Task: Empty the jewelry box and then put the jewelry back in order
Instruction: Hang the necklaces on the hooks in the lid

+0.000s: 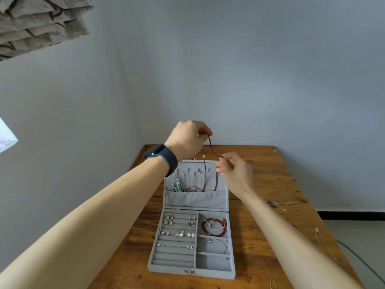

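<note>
Pinch grip on both: left hand (186, 138) and right hand (235, 172) hold the bead necklace (212, 147), its strands hanging down the raised lid (220, 198). The jewelry box (173, 270) sits open on the wooden table (270, 184), with the lid at its 12 o'clock.

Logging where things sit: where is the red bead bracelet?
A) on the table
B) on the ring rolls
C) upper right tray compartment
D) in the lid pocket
C: the red bead bracelet lies in the upper right compartment of the jewelry box.
</note>
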Action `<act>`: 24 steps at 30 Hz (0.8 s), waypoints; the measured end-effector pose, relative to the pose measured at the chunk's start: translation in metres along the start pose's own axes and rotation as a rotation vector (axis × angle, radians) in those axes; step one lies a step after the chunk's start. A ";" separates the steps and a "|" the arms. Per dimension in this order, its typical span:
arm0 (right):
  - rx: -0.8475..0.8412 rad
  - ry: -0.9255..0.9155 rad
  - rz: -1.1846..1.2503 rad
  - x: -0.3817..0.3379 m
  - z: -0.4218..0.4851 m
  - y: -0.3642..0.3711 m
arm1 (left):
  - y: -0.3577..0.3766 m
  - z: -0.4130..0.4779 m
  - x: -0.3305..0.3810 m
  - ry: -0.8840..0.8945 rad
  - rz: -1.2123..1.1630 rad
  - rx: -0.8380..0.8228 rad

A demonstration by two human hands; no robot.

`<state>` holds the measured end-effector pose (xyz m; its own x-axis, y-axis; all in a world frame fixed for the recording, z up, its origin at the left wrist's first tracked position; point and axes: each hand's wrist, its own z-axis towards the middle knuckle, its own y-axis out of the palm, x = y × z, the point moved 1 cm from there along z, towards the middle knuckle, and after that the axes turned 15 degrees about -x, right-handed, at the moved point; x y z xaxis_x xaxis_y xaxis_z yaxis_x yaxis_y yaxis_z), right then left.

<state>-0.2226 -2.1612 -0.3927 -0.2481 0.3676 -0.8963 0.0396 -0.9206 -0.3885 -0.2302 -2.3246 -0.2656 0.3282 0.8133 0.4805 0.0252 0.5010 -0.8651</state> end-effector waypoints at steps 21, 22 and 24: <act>-0.067 0.011 -0.669 0.001 -0.013 0.013 | 0.058 -0.022 -0.026 -0.155 0.124 -0.114; -0.064 0.004 -0.686 0.003 -0.014 0.014 | 0.059 -0.022 -0.028 -0.164 0.126 -0.097; -0.077 0.002 -0.769 0.007 -0.016 0.017 | 0.061 -0.021 -0.032 -0.179 0.136 -0.074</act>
<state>-0.2085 -2.1721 -0.4085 -0.2314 0.9002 -0.3690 -0.0756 -0.3948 -0.9157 -0.2189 -2.3266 -0.3364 0.1609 0.9146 0.3711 0.0640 0.3655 -0.9286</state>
